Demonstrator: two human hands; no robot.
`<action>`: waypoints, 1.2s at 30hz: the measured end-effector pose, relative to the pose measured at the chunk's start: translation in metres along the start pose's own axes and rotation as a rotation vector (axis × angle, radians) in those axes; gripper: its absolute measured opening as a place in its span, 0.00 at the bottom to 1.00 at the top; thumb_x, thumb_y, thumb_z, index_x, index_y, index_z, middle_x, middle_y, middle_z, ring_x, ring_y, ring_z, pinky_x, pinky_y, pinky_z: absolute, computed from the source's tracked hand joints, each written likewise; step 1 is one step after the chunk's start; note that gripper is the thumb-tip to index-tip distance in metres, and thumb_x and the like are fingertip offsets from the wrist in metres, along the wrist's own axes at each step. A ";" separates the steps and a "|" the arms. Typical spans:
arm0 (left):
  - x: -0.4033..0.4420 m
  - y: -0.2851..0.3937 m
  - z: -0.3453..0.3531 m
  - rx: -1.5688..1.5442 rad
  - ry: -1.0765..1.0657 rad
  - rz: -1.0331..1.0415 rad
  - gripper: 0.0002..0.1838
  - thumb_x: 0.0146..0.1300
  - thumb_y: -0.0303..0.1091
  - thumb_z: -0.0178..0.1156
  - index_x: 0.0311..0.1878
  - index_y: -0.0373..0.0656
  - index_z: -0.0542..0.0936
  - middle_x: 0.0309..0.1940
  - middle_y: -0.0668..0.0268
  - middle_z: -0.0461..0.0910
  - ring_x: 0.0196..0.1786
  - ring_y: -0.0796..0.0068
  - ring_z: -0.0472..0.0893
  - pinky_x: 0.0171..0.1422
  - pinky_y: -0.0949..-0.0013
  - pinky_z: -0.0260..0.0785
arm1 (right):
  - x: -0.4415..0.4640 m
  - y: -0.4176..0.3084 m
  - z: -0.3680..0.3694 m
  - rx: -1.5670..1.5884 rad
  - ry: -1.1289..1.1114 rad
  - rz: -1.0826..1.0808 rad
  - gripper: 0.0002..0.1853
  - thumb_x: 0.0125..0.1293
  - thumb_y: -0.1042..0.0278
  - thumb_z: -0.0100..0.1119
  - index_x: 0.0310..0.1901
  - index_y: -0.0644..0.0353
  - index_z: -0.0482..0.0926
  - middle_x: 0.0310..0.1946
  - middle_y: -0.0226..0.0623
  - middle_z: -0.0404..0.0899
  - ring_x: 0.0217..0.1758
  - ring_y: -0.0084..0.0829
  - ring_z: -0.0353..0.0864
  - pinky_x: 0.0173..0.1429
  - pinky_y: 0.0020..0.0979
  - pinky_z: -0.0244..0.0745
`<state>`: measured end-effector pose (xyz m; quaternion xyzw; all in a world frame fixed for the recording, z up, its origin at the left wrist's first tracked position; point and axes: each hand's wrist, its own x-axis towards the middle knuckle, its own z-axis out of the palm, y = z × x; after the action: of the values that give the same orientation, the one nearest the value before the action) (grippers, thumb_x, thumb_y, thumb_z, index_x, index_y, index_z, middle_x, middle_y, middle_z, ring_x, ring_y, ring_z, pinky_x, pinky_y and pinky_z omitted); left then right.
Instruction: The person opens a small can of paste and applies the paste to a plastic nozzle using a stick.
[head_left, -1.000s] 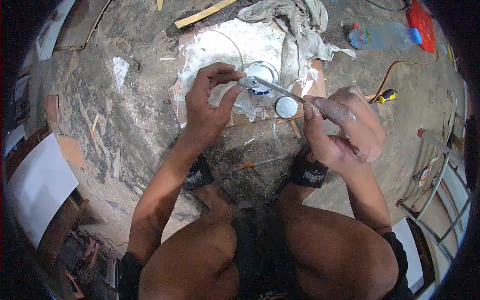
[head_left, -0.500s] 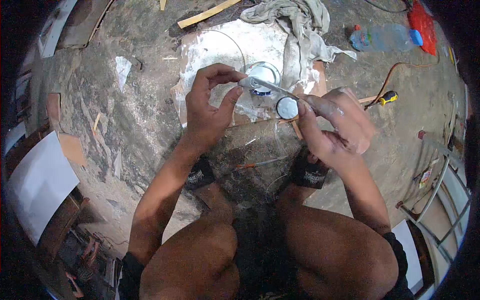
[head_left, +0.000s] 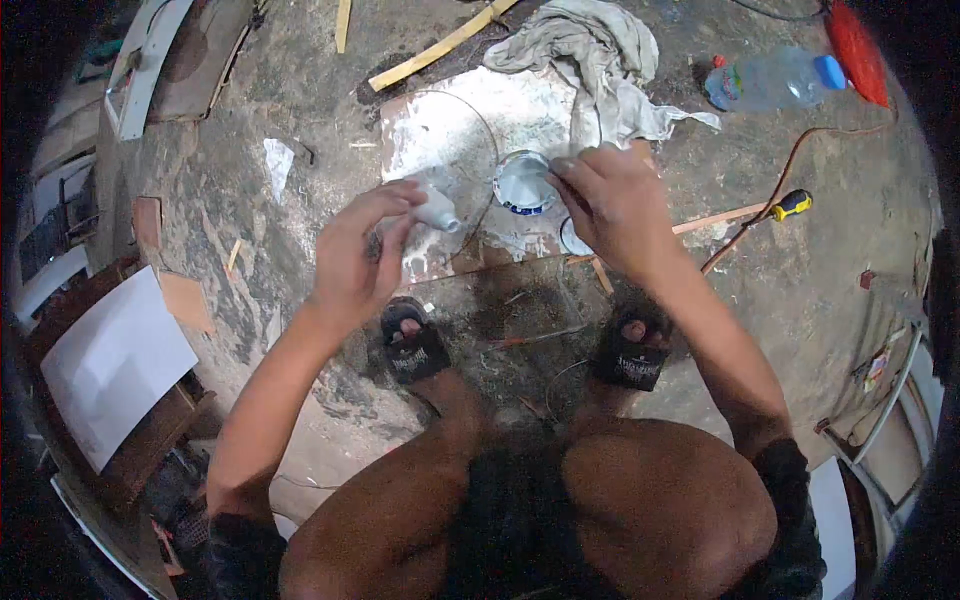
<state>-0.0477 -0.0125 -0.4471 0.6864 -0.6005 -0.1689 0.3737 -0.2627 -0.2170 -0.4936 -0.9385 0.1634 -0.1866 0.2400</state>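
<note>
My left hand (head_left: 365,245) is closed with thumb and fingers on a small white bottle-shaped piece (head_left: 436,210), its narrow neck pointing to the lower right. An open tin can (head_left: 524,170) of white paint stands on the paint-smeared board (head_left: 430,130). My right hand (head_left: 615,205) is pinched at the can's right rim, fingertips pointing into it. The thin stick-like tool seen in that hand earlier is mostly hidden behind its fingers. Partly covered by my right hand, a round white lid (head_left: 574,238) lies just below the can.
A crumpled grey rag (head_left: 610,60) lies over the board's far right corner. Beyond it are a plastic bottle (head_left: 775,80) and a red bag (head_left: 858,55). A yellow-handled screwdriver (head_left: 792,206), an orange cord (head_left: 780,180) and wood strips (head_left: 440,45) lie on the floor.
My hands have moved apart. The left has drawn back left and down with the white piece; the right has moved left and up from the piece to the can.
</note>
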 end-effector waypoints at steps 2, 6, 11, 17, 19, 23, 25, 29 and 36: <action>0.002 0.013 -0.006 -0.041 0.026 0.033 0.13 0.61 0.12 0.59 0.46 0.37 0.75 0.44 0.50 0.84 0.55 0.50 0.85 0.60 0.55 0.77 | 0.002 0.000 0.004 -0.023 -0.036 0.003 0.04 0.62 0.67 0.63 0.37 0.56 0.82 0.29 0.38 0.78 0.36 0.42 0.79 0.41 0.43 0.73; -0.001 0.030 -0.009 0.042 0.058 0.149 0.10 0.59 0.11 0.59 0.38 0.35 0.73 0.43 0.51 0.85 0.54 0.46 0.85 0.58 0.53 0.79 | 0.003 0.004 0.022 0.199 -0.077 0.060 0.04 0.59 0.68 0.63 0.35 0.56 0.83 0.29 0.40 0.78 0.36 0.44 0.80 0.41 0.45 0.75; -0.011 0.039 0.017 -0.067 0.080 0.048 0.12 0.60 0.10 0.58 0.41 0.36 0.71 0.45 0.51 0.84 0.56 0.45 0.84 0.60 0.53 0.78 | 0.002 0.004 0.020 0.164 -0.043 0.099 0.06 0.63 0.67 0.61 0.32 0.59 0.82 0.29 0.44 0.80 0.36 0.49 0.81 0.41 0.48 0.76; -0.022 0.025 0.039 -0.251 0.175 0.004 0.16 0.65 0.11 0.55 0.50 0.39 0.67 0.49 0.47 0.81 0.60 0.47 0.82 0.65 0.53 0.74 | -0.002 0.000 0.028 0.270 -0.035 0.179 0.06 0.62 0.70 0.65 0.32 0.63 0.84 0.28 0.45 0.80 0.33 0.47 0.81 0.37 0.43 0.75; -0.022 0.023 0.049 -0.319 0.235 0.013 0.17 0.65 0.11 0.54 0.53 0.39 0.65 0.50 0.47 0.80 0.59 0.50 0.82 0.65 0.54 0.74 | -0.001 0.001 0.027 0.207 -0.008 0.160 0.06 0.63 0.70 0.64 0.31 0.63 0.84 0.27 0.45 0.80 0.31 0.47 0.81 0.36 0.42 0.74; -0.017 0.031 0.057 -0.424 0.271 -0.182 0.20 0.66 0.10 0.54 0.55 0.39 0.64 0.50 0.50 0.79 0.57 0.61 0.81 0.64 0.61 0.73 | -0.004 0.003 0.031 0.325 -0.085 0.264 0.07 0.63 0.69 0.64 0.32 0.65 0.84 0.24 0.44 0.80 0.25 0.40 0.79 0.32 0.38 0.72; -0.011 0.035 0.057 -0.474 0.243 -0.354 0.20 0.66 0.12 0.56 0.57 0.40 0.64 0.51 0.53 0.78 0.54 0.68 0.80 0.62 0.64 0.73 | -0.005 0.005 0.032 0.444 -0.039 0.353 0.08 0.64 0.68 0.65 0.33 0.65 0.85 0.22 0.42 0.80 0.22 0.35 0.76 0.30 0.35 0.70; -0.006 0.025 0.057 -0.561 0.145 -0.610 0.20 0.68 0.16 0.59 0.58 0.41 0.67 0.51 0.60 0.78 0.51 0.76 0.77 0.58 0.69 0.74 | 0.001 0.005 0.012 0.460 0.066 0.422 0.10 0.64 0.65 0.66 0.32 0.65 0.86 0.20 0.40 0.81 0.21 0.32 0.78 0.29 0.33 0.71; -0.007 0.019 0.064 -0.589 0.073 -0.713 0.19 0.67 0.17 0.60 0.58 0.40 0.69 0.46 0.64 0.78 0.48 0.80 0.77 0.58 0.71 0.76 | -0.004 0.006 -0.002 0.537 0.137 0.549 0.10 0.62 0.65 0.68 0.30 0.65 0.86 0.14 0.33 0.76 0.17 0.23 0.72 0.26 0.28 0.67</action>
<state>-0.1066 -0.0260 -0.4773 0.7203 -0.2399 -0.4261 0.4921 -0.2687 -0.2210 -0.4958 -0.7491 0.3693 -0.2139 0.5067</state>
